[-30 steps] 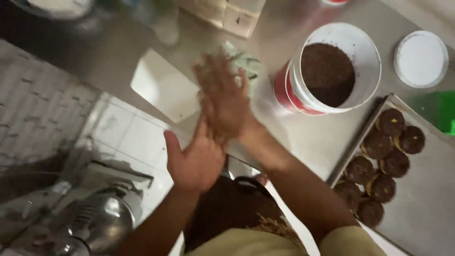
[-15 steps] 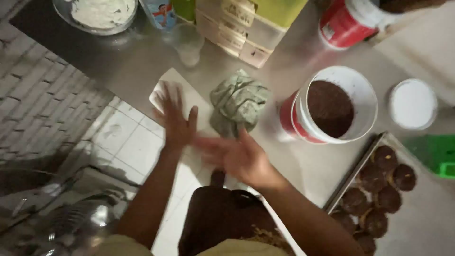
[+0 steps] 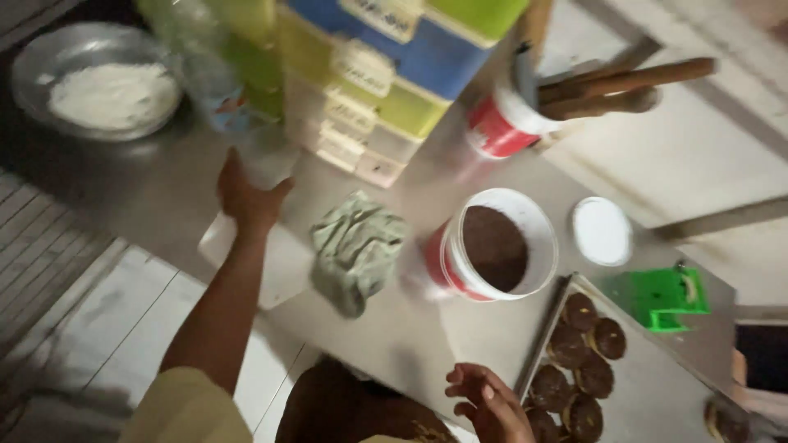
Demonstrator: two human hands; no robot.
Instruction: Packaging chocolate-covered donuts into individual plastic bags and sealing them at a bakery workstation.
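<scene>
My left hand (image 3: 246, 197) reaches far over the steel counter and closes around the base of a clear plastic bottle (image 3: 226, 98), which stands tilted in front of stacked coloured drawers (image 3: 369, 82). A white flat sheet (image 3: 283, 267) lies under my wrist. My right hand (image 3: 488, 402) hovers low near my body with loosely curled fingers and nothing in it, just left of a metal tray (image 3: 648, 394) that carries several chocolate-coated doughnuts (image 3: 579, 312). A crumpled green-grey cloth (image 3: 357, 246) lies between my hands.
A red and white bucket of brown powder (image 3: 492, 246) stands beside its white lid (image 3: 602, 231). A metal bowl of white flour (image 3: 111, 94) sits far left. A red tub with wooden rolling pins (image 3: 509, 123) and a green plastic object (image 3: 661, 299) are behind.
My hands were rubbing together, then parted. The left went forward to the bottle, the right dropped near the tray. My view has tilted up toward the back of the counter.
</scene>
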